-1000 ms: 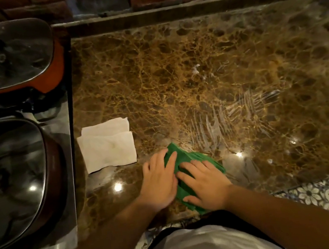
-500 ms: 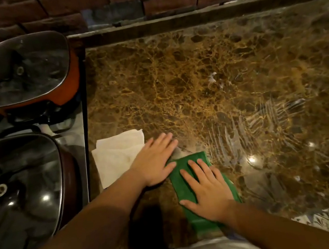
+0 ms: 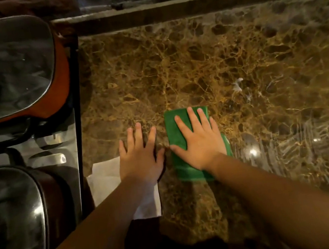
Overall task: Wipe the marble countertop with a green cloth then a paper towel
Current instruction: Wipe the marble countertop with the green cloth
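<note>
Right hand pressing green cloth flat on marble countertop; left hand lying beside it.

The right hand [image 3: 200,142] is lying palm-down, fingers spread, on the folded green cloth [image 3: 184,166], not gripping it. The left hand [image 3: 140,156] is resting flat on the marble countertop [image 3: 257,62], holding nothing, its wrist covering part of the white paper towel [image 3: 108,180]. Wet streaks are showing to the right.

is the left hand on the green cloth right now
No, the left hand lies flat on the bare marble countertop beside the green cloth, which only the right hand presses.
</note>
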